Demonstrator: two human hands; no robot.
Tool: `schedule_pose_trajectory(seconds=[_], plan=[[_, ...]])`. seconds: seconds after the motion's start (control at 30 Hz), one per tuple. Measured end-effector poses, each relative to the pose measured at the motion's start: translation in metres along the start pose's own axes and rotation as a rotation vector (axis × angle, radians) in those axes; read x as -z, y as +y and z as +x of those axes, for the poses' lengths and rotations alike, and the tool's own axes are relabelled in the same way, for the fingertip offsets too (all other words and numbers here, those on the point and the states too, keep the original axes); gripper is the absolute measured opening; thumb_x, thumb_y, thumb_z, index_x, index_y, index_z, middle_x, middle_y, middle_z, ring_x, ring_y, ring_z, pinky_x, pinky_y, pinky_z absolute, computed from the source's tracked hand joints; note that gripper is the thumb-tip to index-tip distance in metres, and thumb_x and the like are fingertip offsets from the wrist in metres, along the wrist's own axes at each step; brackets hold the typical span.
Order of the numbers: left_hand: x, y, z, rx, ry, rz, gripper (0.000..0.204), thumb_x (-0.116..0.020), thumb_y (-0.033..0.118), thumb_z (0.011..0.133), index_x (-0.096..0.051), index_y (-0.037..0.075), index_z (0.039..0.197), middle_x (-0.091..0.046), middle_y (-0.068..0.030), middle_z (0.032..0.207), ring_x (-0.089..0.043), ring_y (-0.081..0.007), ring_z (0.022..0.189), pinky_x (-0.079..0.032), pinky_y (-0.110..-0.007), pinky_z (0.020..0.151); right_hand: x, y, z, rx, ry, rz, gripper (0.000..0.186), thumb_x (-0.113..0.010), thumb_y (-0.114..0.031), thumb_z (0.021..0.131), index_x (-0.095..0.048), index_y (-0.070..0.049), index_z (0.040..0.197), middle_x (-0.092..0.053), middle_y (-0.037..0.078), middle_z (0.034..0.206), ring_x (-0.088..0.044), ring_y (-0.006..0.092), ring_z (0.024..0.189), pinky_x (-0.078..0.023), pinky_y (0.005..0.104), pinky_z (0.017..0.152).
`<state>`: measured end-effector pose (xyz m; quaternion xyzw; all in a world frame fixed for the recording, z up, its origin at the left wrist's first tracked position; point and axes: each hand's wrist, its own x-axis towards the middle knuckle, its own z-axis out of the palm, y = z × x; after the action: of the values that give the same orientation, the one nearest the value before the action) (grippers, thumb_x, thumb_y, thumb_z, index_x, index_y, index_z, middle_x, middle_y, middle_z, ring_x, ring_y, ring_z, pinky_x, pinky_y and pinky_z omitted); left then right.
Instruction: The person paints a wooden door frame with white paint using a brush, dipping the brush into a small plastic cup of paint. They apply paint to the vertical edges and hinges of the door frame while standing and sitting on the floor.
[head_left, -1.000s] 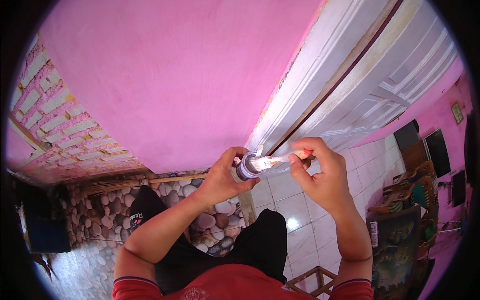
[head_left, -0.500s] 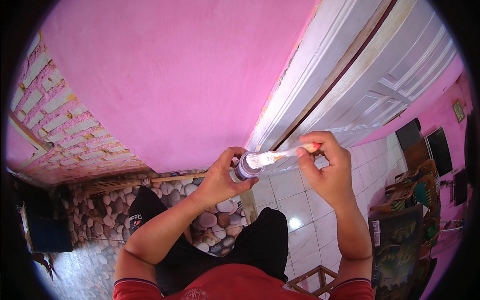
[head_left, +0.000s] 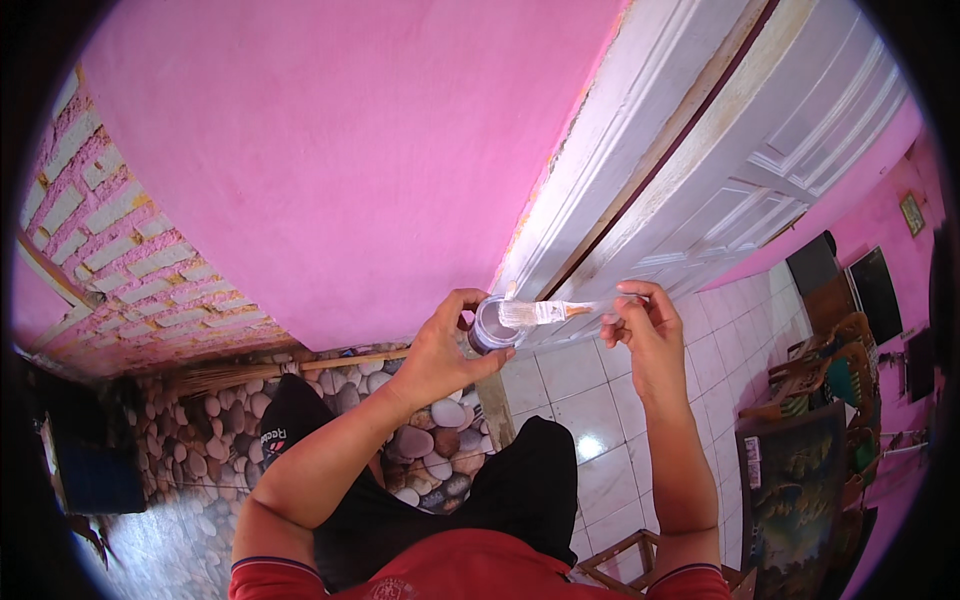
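Lower wall of small tin [head_left: 490, 325] hidden behind left hand [head_left: 440, 350]. Brush [head_left: 545, 313] handle end covered by right hand [head_left: 645, 335] fingers. Tin contents too blurred to identify.

The small tin [head_left: 492, 325] in the left hand [head_left: 440, 355] is showing a glossy, wet-looking white inside and a dull dark metal wall. The brush [head_left: 545, 313] in the right hand [head_left: 645, 335] is carrying pale, paint-coated bristles, a shiny band and a smooth handle that looks like wood. The pink wall [head_left: 350, 170] is looking matt and evenly painted, while the door frame [head_left: 640, 150] is showing white paint that is rough and worn along its edges. The floor tiles [head_left: 570, 385] are gleaming, glazed and smooth. The lower wall [head_left: 200, 440] is looking like rounded pebbles, slightly glossy. The red shirt [head_left: 480, 570] is looking like soft matt cloth.
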<state>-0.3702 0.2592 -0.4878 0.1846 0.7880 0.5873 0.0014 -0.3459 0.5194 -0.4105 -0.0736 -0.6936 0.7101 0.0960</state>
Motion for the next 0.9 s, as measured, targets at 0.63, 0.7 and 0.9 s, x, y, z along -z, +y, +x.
schedule_pose_trajectory(seconds=[0.63,0.7,0.9], plan=[[-0.012,-0.006,0.012,0.002,0.036,-0.024,0.067,-0.09,0.019,0.074,-0.053,0.006,0.129,-0.062,-0.005,0.114,-0.058,-0.0174,0.104,-0.049,-0.035,0.093,0.02,0.025,-0.008,-0.256,0.068,0.43,0.019,-0.069,-0.015,0.093,-0.064,-0.001,0.105,-0.066,0.009,0.08,-0.062,0.017,0.069,-0.049,0.0301,0.065],[-0.011,-0.003,0.012,-0.008,0.034,-0.046,0.067,-0.089,0.019,0.074,-0.053,0.006,0.129,-0.062,-0.0056,0.114,-0.058,-0.0179,0.104,-0.049,-0.036,0.093,0.029,0.013,-0.002,-0.156,0.149,0.405,0.018,-0.069,-0.013,0.093,-0.064,-0.001,0.105,-0.066,0.009,0.081,-0.062,0.0172,0.068,-0.049,0.0299,0.064],[-0.009,-0.002,0.012,-0.024,0.028,-0.043,0.066,-0.089,0.017,0.075,-0.053,0.005,0.129,-0.062,-0.0076,0.114,-0.058,-0.0186,0.105,-0.049,-0.036,0.093,0.056,-0.011,0.018,0.126,0.315,0.178,0.018,-0.066,-0.012,0.097,-0.062,0.001,0.108,-0.066,0.009,0.081,-0.064,0.0171,0.068,-0.051,0.0302,0.064]])
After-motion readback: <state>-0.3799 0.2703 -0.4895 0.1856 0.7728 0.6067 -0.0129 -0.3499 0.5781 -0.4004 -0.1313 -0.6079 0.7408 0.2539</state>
